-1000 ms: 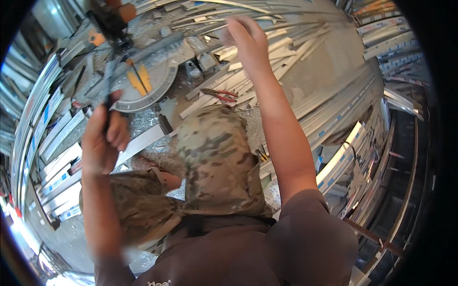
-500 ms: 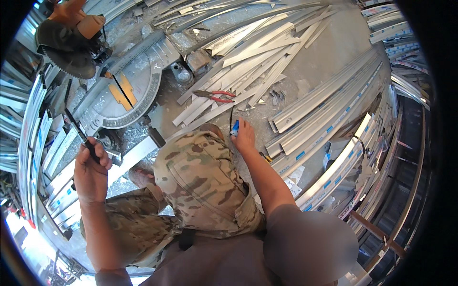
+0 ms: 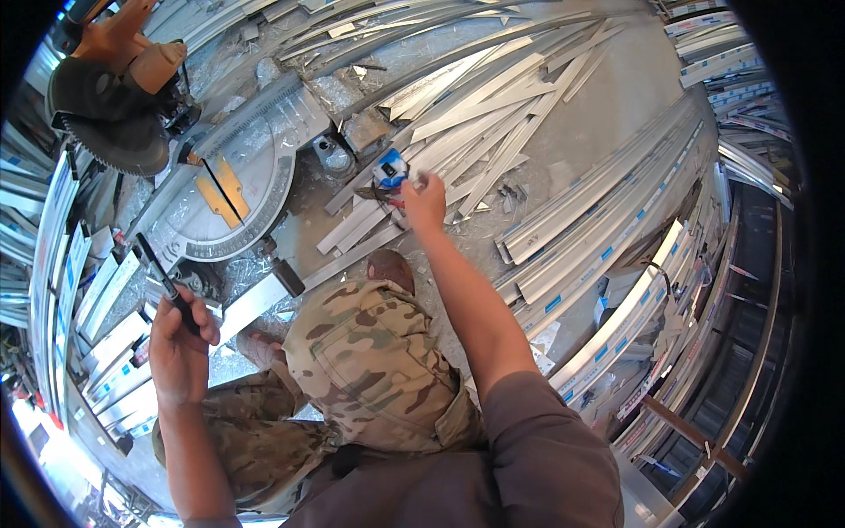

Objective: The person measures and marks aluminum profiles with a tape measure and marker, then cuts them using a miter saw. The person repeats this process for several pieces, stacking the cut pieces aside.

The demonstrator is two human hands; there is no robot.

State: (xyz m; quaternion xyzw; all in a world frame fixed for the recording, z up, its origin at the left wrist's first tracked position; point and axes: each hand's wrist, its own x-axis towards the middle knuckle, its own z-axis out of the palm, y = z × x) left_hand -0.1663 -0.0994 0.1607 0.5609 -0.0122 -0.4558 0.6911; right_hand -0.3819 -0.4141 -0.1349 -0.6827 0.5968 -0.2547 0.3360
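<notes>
Raised at the left, my left hand [image 3: 182, 343] is closed around a slim black pen-like tool [image 3: 158, 267], whose thin end points up and away. My right hand [image 3: 425, 204] reaches out past my knee, thumb and curled fingers at the near right corner of a blue and white tape measure [image 3: 390, 166]. The fingers are slightly blurred, so how firm the hold is does not show. Below the tape measure are red-handled pliers [image 3: 393, 201], partly covered by it and by my hand, on loose metal strips [image 3: 352, 231].
A miter saw with a toothed blade [image 3: 114, 132] and a round scale base [image 3: 255, 158] stands at the upper left. Long aluminium profiles [image 3: 598, 220] lie to the right, more [image 3: 53, 255] at the far left. Metal offcuts and shavings litter the floor. My camouflage-trousered knee [image 3: 361, 343] is below.
My right hand has moved forward and left with the tape measure, now over the pliers. My left hand has dropped slightly, keeping the black tool.
</notes>
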